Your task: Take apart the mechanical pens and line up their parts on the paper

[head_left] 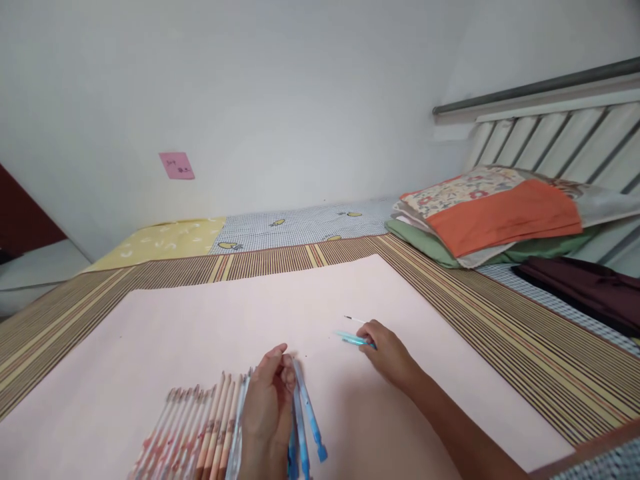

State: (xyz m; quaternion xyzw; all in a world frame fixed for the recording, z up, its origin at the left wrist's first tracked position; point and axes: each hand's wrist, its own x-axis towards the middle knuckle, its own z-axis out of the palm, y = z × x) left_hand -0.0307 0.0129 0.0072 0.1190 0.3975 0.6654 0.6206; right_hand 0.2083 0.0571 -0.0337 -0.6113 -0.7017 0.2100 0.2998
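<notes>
while right hand [384, 348] pinches a teal pen [353, 339], left hand [268, 395], fingers curled, grip unclear, could knock blue pens [311, 415] askew by brushing them.

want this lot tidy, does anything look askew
Slightly: the outermost blue pen, beside the left hand, splays away from the neighbouring blue pens at its near end, unlike the close-set row of pens.

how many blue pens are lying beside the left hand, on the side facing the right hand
3 that I can make out: the outermost pen, slanting away; the middle pen; and the innermost pen, closest to the left hand. That hand may hide more.
</notes>
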